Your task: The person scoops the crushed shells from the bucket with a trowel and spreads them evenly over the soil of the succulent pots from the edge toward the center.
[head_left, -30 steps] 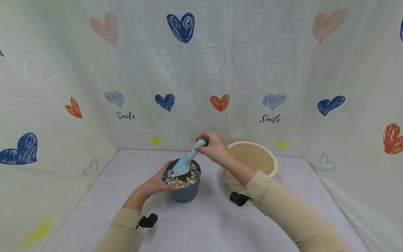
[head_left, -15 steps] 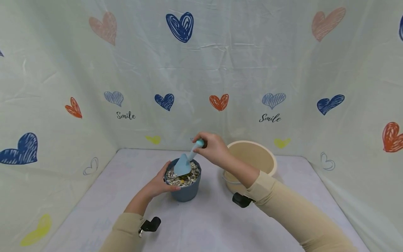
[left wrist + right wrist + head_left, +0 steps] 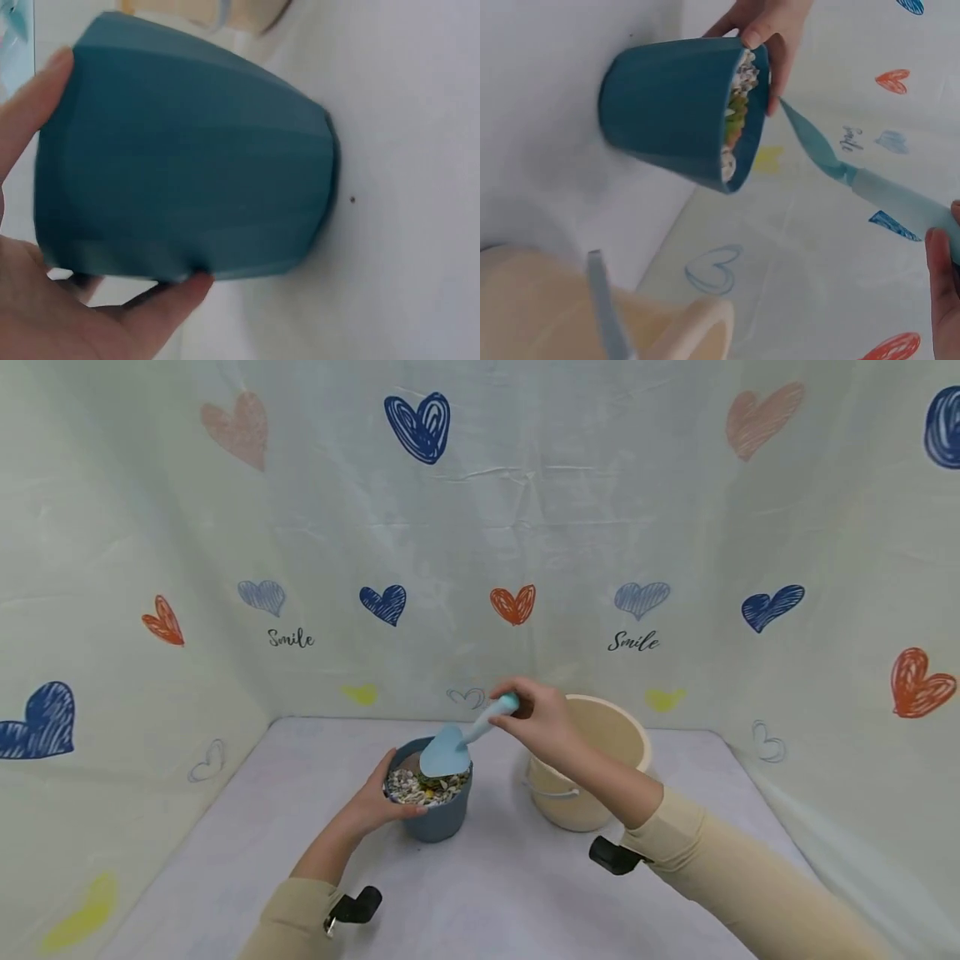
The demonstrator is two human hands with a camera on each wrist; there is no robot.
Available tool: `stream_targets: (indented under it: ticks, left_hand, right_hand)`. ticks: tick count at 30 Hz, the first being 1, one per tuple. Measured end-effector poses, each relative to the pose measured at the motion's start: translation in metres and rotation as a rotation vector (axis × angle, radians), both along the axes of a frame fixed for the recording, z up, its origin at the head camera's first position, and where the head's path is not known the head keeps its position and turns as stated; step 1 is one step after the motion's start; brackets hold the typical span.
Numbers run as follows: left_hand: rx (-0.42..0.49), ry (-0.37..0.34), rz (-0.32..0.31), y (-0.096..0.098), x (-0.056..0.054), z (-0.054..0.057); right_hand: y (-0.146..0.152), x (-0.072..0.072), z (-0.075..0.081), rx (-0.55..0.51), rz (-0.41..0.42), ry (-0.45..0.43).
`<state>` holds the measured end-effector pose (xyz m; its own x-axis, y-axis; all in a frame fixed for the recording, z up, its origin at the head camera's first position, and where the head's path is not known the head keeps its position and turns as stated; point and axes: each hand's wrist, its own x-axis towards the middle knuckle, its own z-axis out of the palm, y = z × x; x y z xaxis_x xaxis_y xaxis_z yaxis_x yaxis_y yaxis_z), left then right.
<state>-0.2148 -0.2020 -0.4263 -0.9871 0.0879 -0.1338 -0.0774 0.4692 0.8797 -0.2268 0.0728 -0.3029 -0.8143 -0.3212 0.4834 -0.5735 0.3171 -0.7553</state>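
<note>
A blue flower pot (image 3: 442, 820) stands on the table, filled with pale gravel (image 3: 408, 787) around a small green and yellow plant (image 3: 736, 118). My left hand (image 3: 372, 803) grips its left side, thumb at the near rim and fingers farther round; the left wrist view has the fingers spread along the wall. With my right hand (image 3: 542, 717) I hold a light blue trowel (image 3: 446, 752) by its handle, blade tilted down above the pot's opening. In the right wrist view the blade (image 3: 810, 142) is outside the pot, just above the rim. The blade's upper face looks bare.
Right of the pot stands a cream bucket (image 3: 566, 810) with a pale handle (image 3: 551, 792), partly behind my right forearm. A white cloth covers the table (image 3: 480, 893). A curtain (image 3: 450, 527) printed with hearts hangs at the back and sides.
The trowel has come up out of the gravel, and my right hand has moved right with it. A brownish patch now shows at the pot's back left. My left hand keeps its grip.
</note>
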Motion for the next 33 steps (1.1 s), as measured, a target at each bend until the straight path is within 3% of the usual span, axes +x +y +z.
stream_targets:
  ticks: [6,11,17,25,33]
  left_hand:
    - [-0.121,0.125,-0.041,0.0,0.005,0.018]
    - [-0.176,0.26,-0.077,0.013,0.003,0.04]
    - [-0.147,0.292,-0.128,0.045,0.001,0.054]
    - [-0.076,0.287,-0.18,0.094,-0.002,0.049]
    - [-0.059,0.32,-0.242,0.139,-0.011,0.034]
  right_hand:
    - [0.034,0.014,-0.008,-0.124,-0.059,-0.047]
    - [0.063,0.027,-0.015,-0.196,-0.129,-0.017]
    - [0.092,0.036,-0.026,-0.272,-0.206,0.066]
    - [0.122,0.043,-0.033,-0.333,-0.317,0.147]
    - [0.142,0.044,-0.045,-0.421,-0.416,0.001]
